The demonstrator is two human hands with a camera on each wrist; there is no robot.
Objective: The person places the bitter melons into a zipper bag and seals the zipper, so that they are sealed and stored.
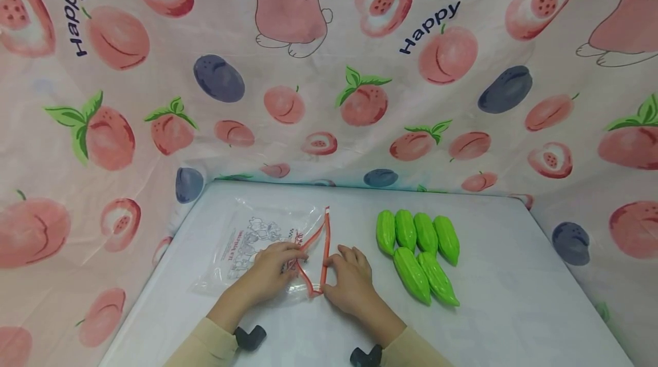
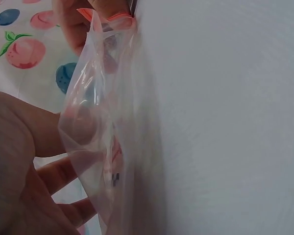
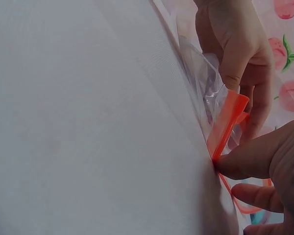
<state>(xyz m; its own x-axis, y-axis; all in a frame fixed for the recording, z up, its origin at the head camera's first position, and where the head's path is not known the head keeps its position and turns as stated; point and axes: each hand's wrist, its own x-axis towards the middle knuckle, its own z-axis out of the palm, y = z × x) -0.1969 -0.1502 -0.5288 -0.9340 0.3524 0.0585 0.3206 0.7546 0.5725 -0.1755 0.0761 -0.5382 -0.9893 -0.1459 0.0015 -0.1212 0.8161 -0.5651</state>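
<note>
A clear zip bag point(image 1: 241, 241) with an orange-red closure strip point(image 1: 326, 241) lies flat on the white table, its mouth spread toward the right. My left hand point(image 1: 275, 267) holds the upper layer at the mouth, pulling that strip back into a bent line. In the left wrist view, fingers point(image 2: 59, 174) show behind the clear plastic point(image 2: 93, 132). My right hand point(image 1: 352, 278) rests at the bag's right edge, with thumb and fingertips pressing the lower strip against the table. The right wrist view has its thumb point(image 3: 250, 156) on the orange strip point(image 3: 228, 120).
Several glossy green, ridged, elongated vegetables point(image 1: 411, 273) lie in two rows right of the bag. Behind the white table point(image 1: 514, 287) hangs a pink fruit-print cloth point(image 1: 308, 127). Black wrist-worn devices point(image 1: 250, 337) sit at both sleeves.
</note>
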